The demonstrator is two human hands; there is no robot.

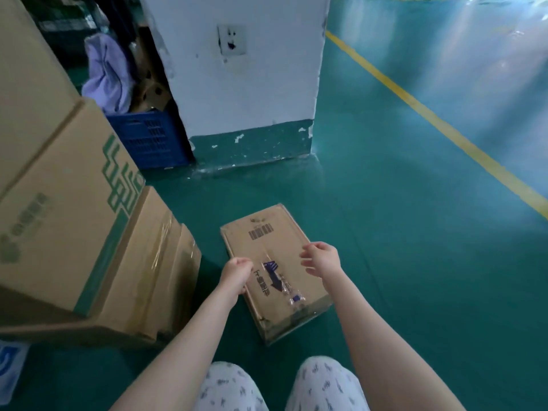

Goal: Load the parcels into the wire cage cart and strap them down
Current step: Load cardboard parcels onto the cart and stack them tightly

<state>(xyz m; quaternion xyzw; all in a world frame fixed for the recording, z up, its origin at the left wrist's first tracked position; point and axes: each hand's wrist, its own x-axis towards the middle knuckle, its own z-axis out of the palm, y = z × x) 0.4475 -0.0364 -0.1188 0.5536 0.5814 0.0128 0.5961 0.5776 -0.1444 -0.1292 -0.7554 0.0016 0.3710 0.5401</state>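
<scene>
1. Task item. One flat brown cardboard parcel [267, 247] lies flat on the green painted floor [415, 262], just below the centre of the view and straight ahead of the person's knees.
2. Markings on the parcel top:
   - a printed black barcode [261, 231] near the far end; the digits are too small to read;
   - a dark blue printed arrow [274, 275] with a row of characters beside it, not legible;
   - a strip of clear tape [289, 292] running over the arrow toward the near end.
3. Left hand [235, 269]. It is at 9 o'clock of the parcel, over its left edge, with the fingers curled. Whether they grip the edge cannot be told.
4. Right hand [323, 258]. It is at 3 o'clock of the parcel, over its right edge, with the fingers loosely bent and holding nothing.
5. Surroundings:
   - At 9 o'clock of the view, a large brown carton with a green emblem [68, 209] rests on a tape-sealed brown carton [148, 262]; its grey print is blurred.
   - At 12 o'clock stands a white pillar [252, 84] with a wall socket plate [231, 40].
   - At 11 o'clock sits a blue plastic crate [148, 140].
   - At 2 o'clock a yellow floor line [430, 120] crosses.
</scene>
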